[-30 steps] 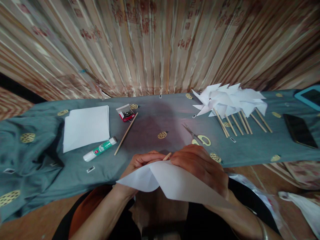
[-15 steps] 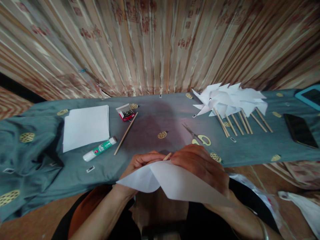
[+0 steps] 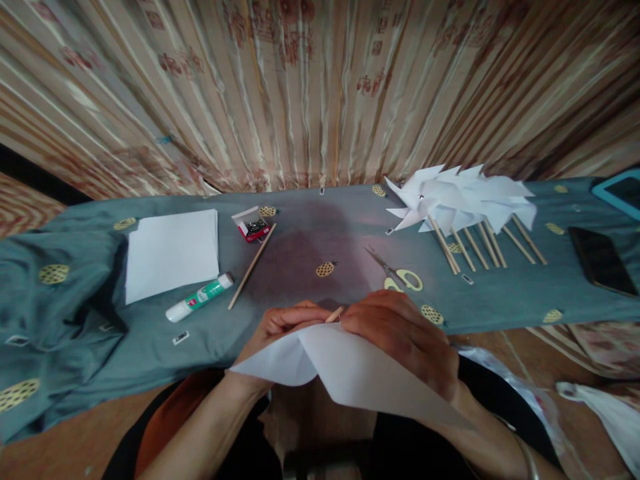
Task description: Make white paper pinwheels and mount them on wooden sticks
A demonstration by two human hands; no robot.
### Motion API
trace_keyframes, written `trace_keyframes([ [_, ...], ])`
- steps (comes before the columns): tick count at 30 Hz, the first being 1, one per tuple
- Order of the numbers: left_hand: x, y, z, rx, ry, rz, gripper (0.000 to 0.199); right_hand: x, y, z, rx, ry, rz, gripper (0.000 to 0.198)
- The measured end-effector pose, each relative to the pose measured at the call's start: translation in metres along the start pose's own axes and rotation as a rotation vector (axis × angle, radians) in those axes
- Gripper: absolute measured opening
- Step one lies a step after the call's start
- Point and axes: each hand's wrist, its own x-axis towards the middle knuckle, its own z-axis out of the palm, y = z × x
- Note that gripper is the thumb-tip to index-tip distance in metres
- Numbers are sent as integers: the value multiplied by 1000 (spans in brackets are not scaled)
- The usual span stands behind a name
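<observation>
A folded white paper pinwheel point(image 3: 350, 367) is held near my lap, its blades hanging over my wrists. The tip of a wooden stick point(image 3: 334, 315) pokes out above the paper, between my hands. My left hand point(image 3: 285, 327) is closed on the paper and stick from the left, its fingertips partly hidden behind the paper. My right hand point(image 3: 400, 333) curls over the paper's upper right edge, thumb and fingers close to the stick's tip. The lower part of the stick is out of sight.
On the cloth-covered table point(image 3: 300, 287) lie a paper stack point(image 3: 173, 253), a glue stick point(image 3: 200, 298), a red box of pins point(image 3: 253, 227) and a loose wooden stick point(image 3: 251, 267). To the right are scissors point(image 3: 395, 270), several finished pinwheels point(image 3: 460, 197) and a phone point(image 3: 600, 260).
My hands stay almost in place on the pinwheel. The paper has shifted very slightly, its left tip a little further left and its right blade a little lower.
</observation>
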Motion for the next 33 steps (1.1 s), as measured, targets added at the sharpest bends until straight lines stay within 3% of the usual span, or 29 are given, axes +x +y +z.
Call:
trace_keyframes([
  [16,1,-1,0,0,4,18,28,0,1,0,1,-3,18,19],
  [24,0,-7,1,-121,57,-131,21,-1,2,1,21,1,16,17],
  [33,0,-1,4,-4,102,33,23,-2,3,2,-5,5,26,18],
])
